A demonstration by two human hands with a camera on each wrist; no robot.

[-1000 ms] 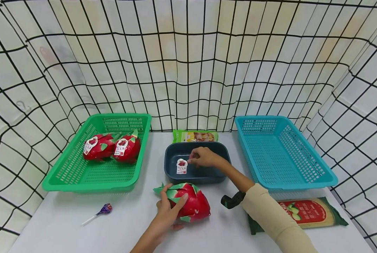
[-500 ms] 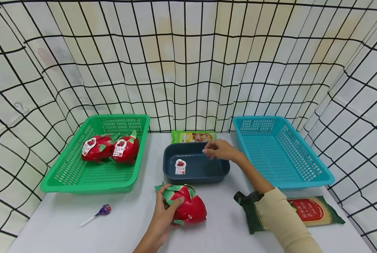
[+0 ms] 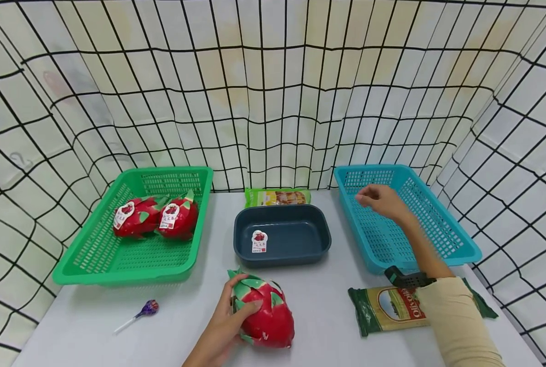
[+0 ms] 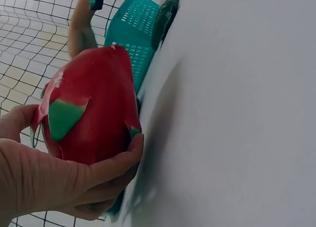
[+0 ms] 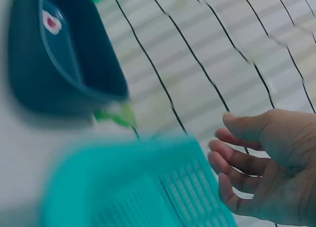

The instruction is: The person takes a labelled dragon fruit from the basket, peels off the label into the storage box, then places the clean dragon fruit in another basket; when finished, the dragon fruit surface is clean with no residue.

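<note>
My left hand [image 3: 227, 318] grips a red dragon fruit [image 3: 269, 318] with green scales, low over the front middle of the table. In the left wrist view the fingers curl round one end of the dragon fruit [image 4: 94, 103]. My right hand [image 3: 385, 201] hangs above the blue basket [image 3: 369, 260], its fingers loosely bent. Nothing shows between those fingers [image 5: 237, 158] in the right wrist view. A white sticker with a red fruit picture [image 3: 260, 241] lies inside the dark blue tray [image 3: 282, 261]. Two more dragon fruits [image 3: 137, 218], both bearing such stickers, lie in the green basket [image 3: 121, 279].
A lollipop [image 3: 149, 308] lies at the front left. To the right, a green and yellow noodle packet [image 3: 392, 308] is partly hidden by my right sleeve [image 3: 458, 316]. Behind the tray sits a green snack packet [image 3: 277, 197]. Black netting [image 3: 273, 122] surrounds the table's back and sides.
My right hand has left the tray and moved right, over the blue basket. The left hand has drawn the dragon fruit slightly nearer and tilted it. The sticker stays in the tray.
</note>
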